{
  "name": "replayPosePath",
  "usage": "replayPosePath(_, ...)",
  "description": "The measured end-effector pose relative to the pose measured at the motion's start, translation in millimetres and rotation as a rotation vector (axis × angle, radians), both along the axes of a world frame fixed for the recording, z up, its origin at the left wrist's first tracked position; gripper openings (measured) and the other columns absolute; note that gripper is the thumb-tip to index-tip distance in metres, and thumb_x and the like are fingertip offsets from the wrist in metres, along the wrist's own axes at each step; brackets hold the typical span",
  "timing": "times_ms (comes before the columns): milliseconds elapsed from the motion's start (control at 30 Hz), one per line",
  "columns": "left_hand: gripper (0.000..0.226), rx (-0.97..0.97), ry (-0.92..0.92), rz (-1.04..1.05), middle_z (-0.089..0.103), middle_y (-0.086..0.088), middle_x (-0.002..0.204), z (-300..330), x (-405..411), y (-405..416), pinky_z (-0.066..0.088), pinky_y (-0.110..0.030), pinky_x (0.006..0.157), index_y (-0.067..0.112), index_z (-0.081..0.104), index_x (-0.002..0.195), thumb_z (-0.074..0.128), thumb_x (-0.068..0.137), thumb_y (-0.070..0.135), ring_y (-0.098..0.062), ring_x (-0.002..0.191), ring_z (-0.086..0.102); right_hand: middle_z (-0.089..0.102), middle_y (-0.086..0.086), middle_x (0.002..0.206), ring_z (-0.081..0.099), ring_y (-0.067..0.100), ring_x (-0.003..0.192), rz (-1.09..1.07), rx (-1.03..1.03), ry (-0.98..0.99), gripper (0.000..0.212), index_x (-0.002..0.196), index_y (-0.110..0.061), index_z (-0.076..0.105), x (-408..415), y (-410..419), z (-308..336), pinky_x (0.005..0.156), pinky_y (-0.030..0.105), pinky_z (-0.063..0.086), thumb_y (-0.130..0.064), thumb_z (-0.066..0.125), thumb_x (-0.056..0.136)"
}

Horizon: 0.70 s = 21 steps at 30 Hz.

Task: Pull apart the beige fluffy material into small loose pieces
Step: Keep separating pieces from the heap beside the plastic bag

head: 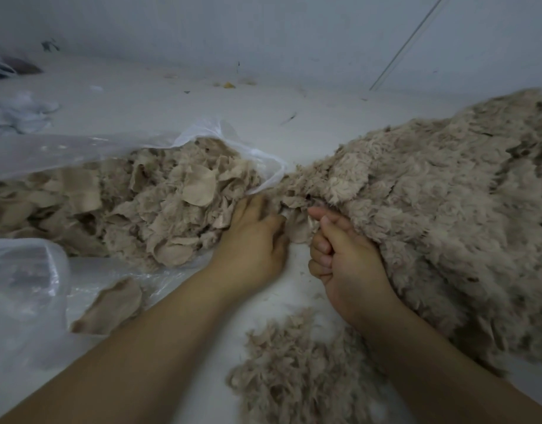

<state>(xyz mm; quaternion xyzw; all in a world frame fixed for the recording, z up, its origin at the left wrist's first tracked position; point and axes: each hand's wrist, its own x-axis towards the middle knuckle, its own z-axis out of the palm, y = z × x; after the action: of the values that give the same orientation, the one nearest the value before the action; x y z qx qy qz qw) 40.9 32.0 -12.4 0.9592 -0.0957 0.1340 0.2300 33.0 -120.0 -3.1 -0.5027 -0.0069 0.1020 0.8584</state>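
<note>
A tuft is pinched between left hand (pixel 254 237) and right hand (pixel 340 252). Loose pieces (pixel 288 368) are seen at 6 o'clock; the large fluff mass (pixel 441 203) at 3 o'clock is left untorn.

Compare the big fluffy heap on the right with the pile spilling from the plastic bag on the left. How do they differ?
The right heap is one shaggy, matted mass; the bag pile is separate pieces, many showing smooth flat backing. The right heap lies bare on the white surface; the bag pile sits partly inside a clear plastic bag. Both are beige, and the hands work where they meet.
</note>
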Motion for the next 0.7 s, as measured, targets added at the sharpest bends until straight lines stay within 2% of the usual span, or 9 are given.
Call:
replayPosePath(67,0.037,0.138,0.088,-0.015,0.027,-0.006,0.154,-1.4,1.1,-1.8,0.039,-0.049,0.104,0.024,0.054,0.125,0.038,0.097,0.042,-0.022,0.141,0.013,0.041,-0.006,0.052,0.028,0.005,0.039,-0.004,0.0,-0.002,0.023,0.106,-0.017,0.063,0.1,0.3,-0.1,0.036,0.017,0.028,-0.018,0.039,0.105)
replayPosePath(167,0.043,0.139,0.132,-0.014,0.035,-0.002,0.15,-2.6,3.6,-1.8,0.037,-0.044,0.104,0.02,0.047,0.136,0.033,0.101,0.04,-0.017,0.138,0.02,0.041,-0.006,0.052,0.028,0.005,0.04,-0.007,-0.012,-0.009,0.023,0.106,-0.018,0.063,-0.1,0.1,-0.4,0.036,0.017,0.028,-0.018,0.039,0.105)
replayPosePath(267,0.029,0.035,0.14,-0.053,0.053,-0.007,0.12,3.8,3.1,-2.2,0.042,-0.04,0.097,0.009,0.058,0.112,0.039,0.101,0.028,-0.025,0.117,0.045,0.04,-0.006,0.053,0.028,0.005,0.041,-0.007,-0.006,-0.005,0.023,0.106,-0.017,0.062,-0.4,-0.4,-0.6,0.036,0.017,0.029,-0.018,0.04,0.105)
replayPosePath(333,0.024,-0.054,0.149,-0.128,0.058,-0.009,0.107,10.7,-5.3,-4.1,0.041,-0.04,0.093,0.002,0.062,0.101,0.043,0.1,0.017,-0.024,0.104,0.052,0.04,-0.006,0.053,0.028,0.005,0.041,-0.004,-0.005,0.001,0.022,0.107,-0.016,0.062,-0.6,-0.7,-0.3,0.037,0.017,0.029,-0.018,0.04,0.105)
replayPosePath(433,0.023,-0.118,0.175,-0.255,0.06,-0.009,0.107,17.6,-27.4,-6.8,0.038,-0.033,0.096,-0.001,0.065,0.102,0.045,0.098,0.01,-0.017,0.101,0.051,0.04,-0.005,0.053,0.028,0.006,0.041,-0.001,-0.008,0.004,0.022,0.107,-0.016,0.062,-0.6,-0.6,0.2,0.036,0.017,0.028,-0.018,0.04,0.105)
replayPosePath(500,0.02,-0.194,0.197,-0.299,0.063,-0.005,0.106,22.1,-38.8,-7.9,0.041,-0.03,0.092,0.004,0.068,0.102,0.05,0.097,0.009,-0.014,0.1,0.054,0.04,-0.005,0.054,0.028,0.006,0.042,-0.001,-0.026,0.0,0.023,0.109,-0.015,0.062,-0.5,-0.7,0.4,0.037,0.018,0.028,-0.019,0.04,0.105)
replayPosePath(600,0.013,-0.414,0.178,-0.137,0.071,0.004,0.093,33.1,-47.1,-9.5,0.053,-0.028,0.083,0.021,0.075,0.087,0.07,0.087,0.009,-0.007,0.088,0.065,0.041,-0.005,0.054,0.028,0.006,0.044,0.003,-0.077,-0.004,0.025,0.114,-0.014,0.063,-0.6,-2.1,-0.3,0.039,0.019,0.028,-0.021,0.041,0.105)
replayPosePath(700,0.022,-0.655,0.157,-0.008,0.071,-0.003,0.073,37.2,-45.9,-7.1,0.059,-0.037,0.069,0.021,0.071,0.068,0.08,0.074,0.002,-0.015,0.065,0.066,0.038,-0.006,0.054,0.026,0.006,0.044,0.025,-0.126,-0.023,0.028,0.111,-0.013,0.068,-0.1,-3.3,-1.4,0.039,0.018,0.027,-0.022,0.042,0.104)
